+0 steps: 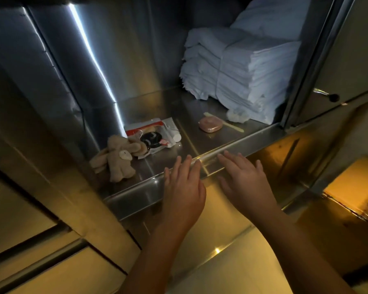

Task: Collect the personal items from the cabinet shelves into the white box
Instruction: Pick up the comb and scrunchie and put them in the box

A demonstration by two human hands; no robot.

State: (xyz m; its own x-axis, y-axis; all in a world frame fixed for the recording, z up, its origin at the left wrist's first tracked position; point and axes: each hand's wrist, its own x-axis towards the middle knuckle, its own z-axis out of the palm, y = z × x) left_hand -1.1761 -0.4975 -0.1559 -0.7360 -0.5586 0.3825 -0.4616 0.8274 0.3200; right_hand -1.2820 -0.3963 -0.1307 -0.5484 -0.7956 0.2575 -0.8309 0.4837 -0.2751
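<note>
The left hand (184,187) and right hand (244,179) lie flat and empty on the shelf (136,198) lip. The plush toy (117,160) lies on the shelf, left of the nearer left hand, apparently lengthwise front-to-back.

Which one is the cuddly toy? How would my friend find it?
Find the metal shelf holding the white towel stack. At its opposite, left end, beside a torn packet, lies the cuddly toy. Only it is beige and fluffy.
</note>
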